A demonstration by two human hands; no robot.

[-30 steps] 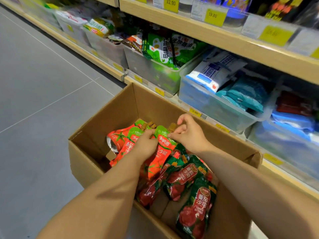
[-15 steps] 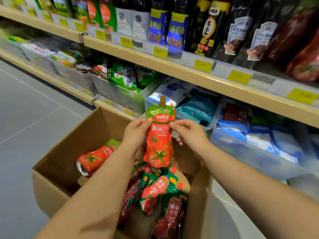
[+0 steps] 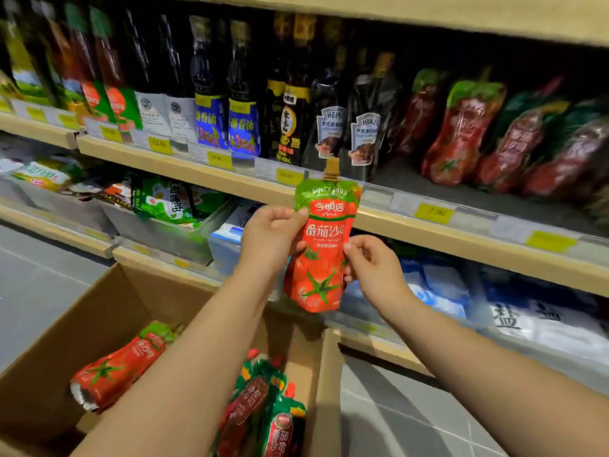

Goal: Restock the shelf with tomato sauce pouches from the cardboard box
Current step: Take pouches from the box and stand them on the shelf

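A red and green tomato sauce pouch (image 3: 324,245) with a brown spout hangs upright in front of the middle shelf edge. My left hand (image 3: 270,237) pinches its left side and my right hand (image 3: 372,268) grips its right edge. Below, the open cardboard box (image 3: 108,311) holds more pouches: one orange-red pouch (image 3: 115,367) lying at the left and several darker ones (image 3: 263,413) near my left forearm. Similar tomato sauce pouches (image 3: 461,133) stand on the shelf (image 3: 461,199) at the upper right, with bare shelf space left of them.
Dark sauce and oil bottles (image 3: 227,94) line the shelf at left and centre, with yellow price tags (image 3: 433,212) along its edge. Clear bins of bagged goods (image 3: 171,222) fill the lower shelf. Grey tiled floor (image 3: 395,407) lies beside the box.
Both hands took one pouch from the box and lifted it to the middle shelf's edge. The view tilted up and now shows more of the shelf.
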